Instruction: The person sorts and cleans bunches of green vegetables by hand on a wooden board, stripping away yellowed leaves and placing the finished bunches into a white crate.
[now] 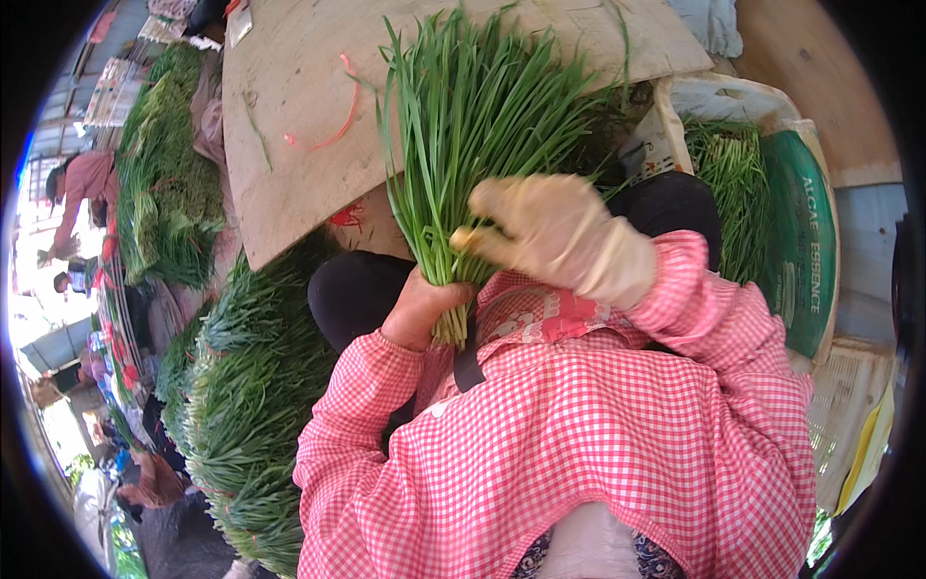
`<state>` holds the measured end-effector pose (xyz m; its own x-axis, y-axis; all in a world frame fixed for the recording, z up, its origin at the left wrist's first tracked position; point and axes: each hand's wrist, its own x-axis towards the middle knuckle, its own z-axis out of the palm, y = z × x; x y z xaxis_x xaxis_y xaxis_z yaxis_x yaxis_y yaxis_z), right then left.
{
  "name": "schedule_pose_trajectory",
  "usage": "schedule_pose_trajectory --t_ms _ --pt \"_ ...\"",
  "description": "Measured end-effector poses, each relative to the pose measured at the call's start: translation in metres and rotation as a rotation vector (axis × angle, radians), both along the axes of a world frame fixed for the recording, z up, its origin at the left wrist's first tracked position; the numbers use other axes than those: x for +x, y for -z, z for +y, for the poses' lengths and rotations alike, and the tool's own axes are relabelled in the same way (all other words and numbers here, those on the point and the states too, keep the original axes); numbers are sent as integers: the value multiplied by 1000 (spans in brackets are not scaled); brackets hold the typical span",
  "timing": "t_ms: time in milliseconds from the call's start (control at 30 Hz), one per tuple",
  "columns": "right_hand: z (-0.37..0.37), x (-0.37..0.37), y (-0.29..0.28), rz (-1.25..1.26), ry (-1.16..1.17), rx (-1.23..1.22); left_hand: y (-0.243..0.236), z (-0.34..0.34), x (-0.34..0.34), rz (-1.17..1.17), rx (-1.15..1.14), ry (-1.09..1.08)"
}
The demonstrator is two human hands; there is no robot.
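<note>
A thick bunch of long green garlic chives [473, 125] stands tilted in front of me, its leaves fanning out over a board. My left hand [422, 307], bare, is wrapped round the pale stems near their cut ends, which poke out below the fist. My right hand [564, 232] wears a cream glove and hovers against the right side of the bunch. Its thumb and fingers are apart, with a gap between them, and the fingertips are at the lower leaves. I see nothing held in that glove.
Beneath the leaves lies a wooden board [309, 183] with a red tie [349, 111] on it. At left are heaped chive bundles [256, 386] and another green pile [169, 183]. A white crate [728, 92] with chives stands at right. A co-worker [85, 193] bends at far left.
</note>
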<state>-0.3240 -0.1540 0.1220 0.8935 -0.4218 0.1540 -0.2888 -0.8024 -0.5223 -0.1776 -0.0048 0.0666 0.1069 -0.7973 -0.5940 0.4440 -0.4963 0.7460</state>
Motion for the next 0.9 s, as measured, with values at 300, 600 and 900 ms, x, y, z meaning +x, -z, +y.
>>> schedule_pose_trajectory --t_ms 300,600,900 --pt "24 22 31 -14 1 111 3 -4 -13 67 -54 -67" --pt "1 14 42 1 153 -28 -10 1 -7 117 -41 -17" --pt "-118 -77 65 322 583 -348 -13 22 15 94 17 6"
